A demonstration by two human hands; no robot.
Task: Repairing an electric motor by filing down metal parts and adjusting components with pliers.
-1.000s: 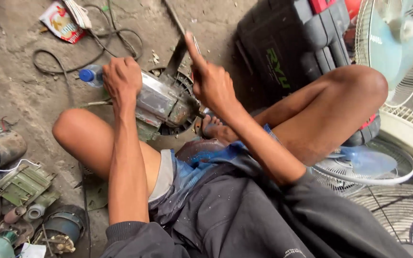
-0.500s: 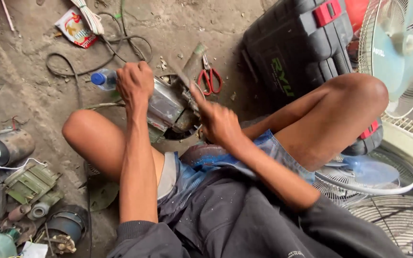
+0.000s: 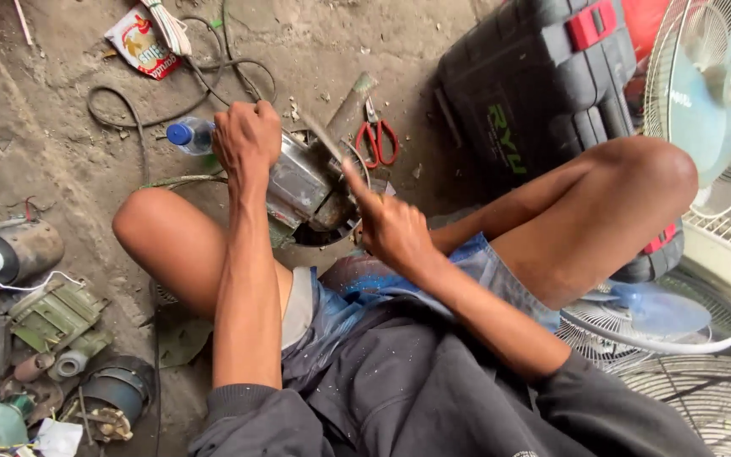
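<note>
Left hand (image 3: pixel 245 140) clamped on dull, rounded metal motor housing (image 3: pixel 302 186); right hand (image 3: pixel 391 228) gripping thin rod (image 3: pixel 325 140).

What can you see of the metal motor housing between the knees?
The motor housing is a silvery-grey metal body, scuffed and dirty, with a dark round opening facing the person. It lies tilted on the dirt floor between the bare knees. The left hand grips its far upper end from above. The right hand holds a thin rod-like tool at its near rim, index finger extended. Red-handled scissors lie just beyond it; a plastic bottle lies to its left. Its underside is hidden.
</note>
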